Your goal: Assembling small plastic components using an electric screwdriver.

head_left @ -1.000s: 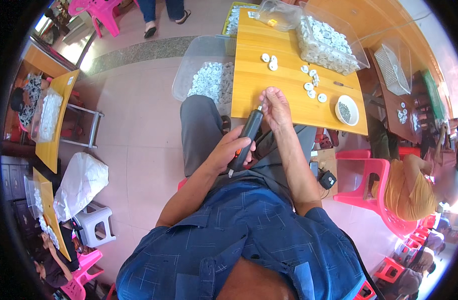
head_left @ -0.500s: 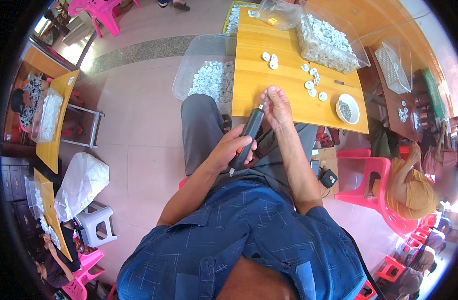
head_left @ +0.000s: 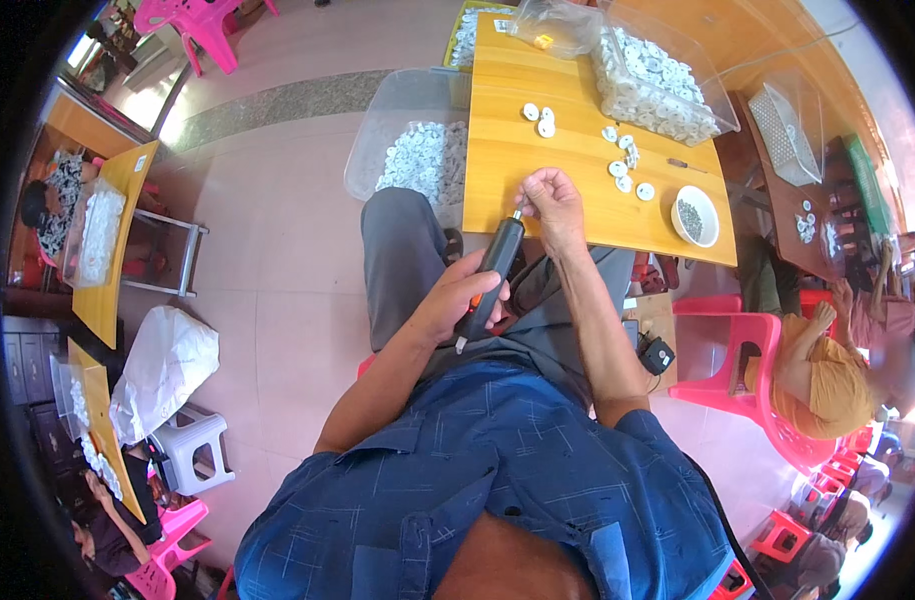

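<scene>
My left hand [head_left: 464, 295] is wrapped around the black body of an electric screwdriver [head_left: 503, 245], held slanting over my lap with its silver tip up toward the table edge. My right hand [head_left: 553, 208] is closed in a pinch at that tip, its fingertips around the thin bit [head_left: 520, 207]; the fingers partly hide it. Past my hands, on the yellow table [head_left: 537, 150], lie small round white plastic parts [head_left: 546, 128], some in a group at the left and several more [head_left: 618, 170] toward the right. A white bowl [head_left: 710, 222] of small screws stands at the right near edge.
A clear bin [head_left: 667, 85] heaped with white parts stands at the table's back right, beside a clear plastic bag [head_left: 552, 30]. A small screwdriver [head_left: 686, 165] lies near the bowl. Another clear bin [head_left: 377, 140] is left of the table. A pink chair [head_left: 722, 345] and a seated person are at the right.
My right hand has shifted slightly left and its fingers have curled more at the screwdriver's tip. My left hand and the screwdriver have barely moved.
</scene>
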`<control>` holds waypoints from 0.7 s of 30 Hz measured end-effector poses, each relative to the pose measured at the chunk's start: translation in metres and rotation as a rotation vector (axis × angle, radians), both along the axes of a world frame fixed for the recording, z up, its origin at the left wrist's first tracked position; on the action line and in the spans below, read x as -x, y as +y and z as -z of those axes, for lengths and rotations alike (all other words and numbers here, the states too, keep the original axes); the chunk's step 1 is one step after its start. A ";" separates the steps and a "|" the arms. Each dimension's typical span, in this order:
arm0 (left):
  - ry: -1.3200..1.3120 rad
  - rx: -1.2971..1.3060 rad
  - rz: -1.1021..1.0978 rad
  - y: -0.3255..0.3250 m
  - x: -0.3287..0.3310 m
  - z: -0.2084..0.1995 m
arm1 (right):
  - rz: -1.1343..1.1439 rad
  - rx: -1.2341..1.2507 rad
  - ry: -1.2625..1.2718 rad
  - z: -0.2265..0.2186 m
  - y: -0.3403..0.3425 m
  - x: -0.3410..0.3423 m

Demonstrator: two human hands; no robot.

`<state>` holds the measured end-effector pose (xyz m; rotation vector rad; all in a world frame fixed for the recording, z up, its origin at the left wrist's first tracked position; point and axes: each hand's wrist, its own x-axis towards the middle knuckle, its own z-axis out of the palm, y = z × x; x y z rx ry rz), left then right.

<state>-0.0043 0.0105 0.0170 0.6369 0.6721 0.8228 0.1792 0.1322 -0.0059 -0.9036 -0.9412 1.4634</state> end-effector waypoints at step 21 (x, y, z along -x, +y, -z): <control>0.090 -0.048 -0.050 -0.001 -0.001 -0.003 | 0.248 -0.097 -0.341 0.007 0.009 -0.055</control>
